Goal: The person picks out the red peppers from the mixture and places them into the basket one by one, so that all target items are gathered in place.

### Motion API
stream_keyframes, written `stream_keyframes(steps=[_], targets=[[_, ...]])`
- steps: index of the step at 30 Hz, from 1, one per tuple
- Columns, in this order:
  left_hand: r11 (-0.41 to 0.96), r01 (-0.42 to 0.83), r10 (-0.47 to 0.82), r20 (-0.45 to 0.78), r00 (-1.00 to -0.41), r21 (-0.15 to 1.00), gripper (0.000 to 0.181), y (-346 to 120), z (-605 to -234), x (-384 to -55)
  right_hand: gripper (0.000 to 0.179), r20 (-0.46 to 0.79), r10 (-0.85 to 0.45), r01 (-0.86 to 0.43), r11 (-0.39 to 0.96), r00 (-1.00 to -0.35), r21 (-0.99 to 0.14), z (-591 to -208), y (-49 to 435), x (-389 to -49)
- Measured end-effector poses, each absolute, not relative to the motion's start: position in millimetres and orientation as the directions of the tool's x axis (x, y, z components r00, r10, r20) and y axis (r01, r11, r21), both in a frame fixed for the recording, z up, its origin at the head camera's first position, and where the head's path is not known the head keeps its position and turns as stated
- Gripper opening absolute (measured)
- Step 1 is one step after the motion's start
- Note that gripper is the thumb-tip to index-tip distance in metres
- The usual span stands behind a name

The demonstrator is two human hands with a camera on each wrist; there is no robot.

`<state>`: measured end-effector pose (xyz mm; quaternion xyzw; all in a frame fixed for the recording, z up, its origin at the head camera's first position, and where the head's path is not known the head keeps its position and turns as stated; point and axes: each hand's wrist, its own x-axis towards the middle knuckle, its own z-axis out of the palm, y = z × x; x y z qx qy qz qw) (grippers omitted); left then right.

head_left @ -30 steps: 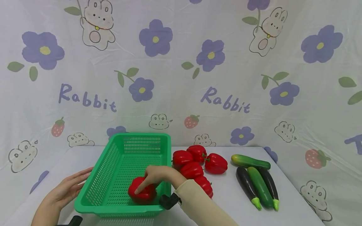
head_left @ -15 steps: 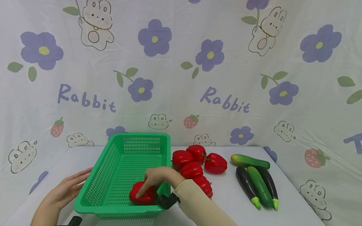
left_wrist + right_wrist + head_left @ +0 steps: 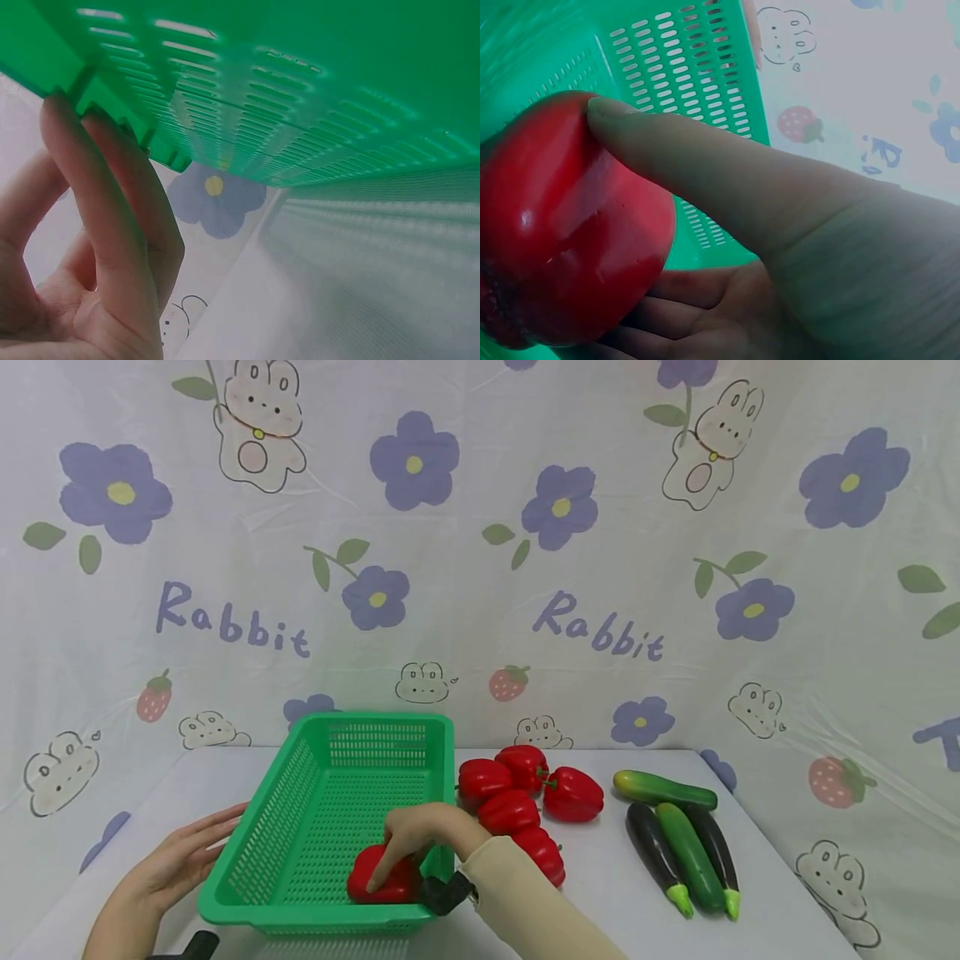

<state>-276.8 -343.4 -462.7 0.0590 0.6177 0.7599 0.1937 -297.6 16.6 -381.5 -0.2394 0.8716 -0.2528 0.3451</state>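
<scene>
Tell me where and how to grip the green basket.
Take the green basket by its lip along both long sides, probably best from outside and below: the lip juts outward, offering something to hook under. The left hand already touches the left side; on the right, red peppers sit close, leaving less room.

Rabbit-print curtain (image 3: 465, 560) behind white table (image 3: 615, 885)

Looks like a curtained-off spot in an unidentifiable room, with rabbit-print cloth (image 3: 465, 585) hanging behind a white counter (image 3: 615, 885).
</scene>
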Motion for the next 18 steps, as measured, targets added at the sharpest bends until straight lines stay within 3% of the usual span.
stream_keyframes(steps=[18], targets=[[-0.153, -0.208, 0.379, -0.137, -0.915, 0.966, 0.035, -344.3, -465.7, -276.7, 0.035, -0.410, -0.628, -0.280, 0.714, -0.661, -0.642, -379.3, 15.7, -299.5]])
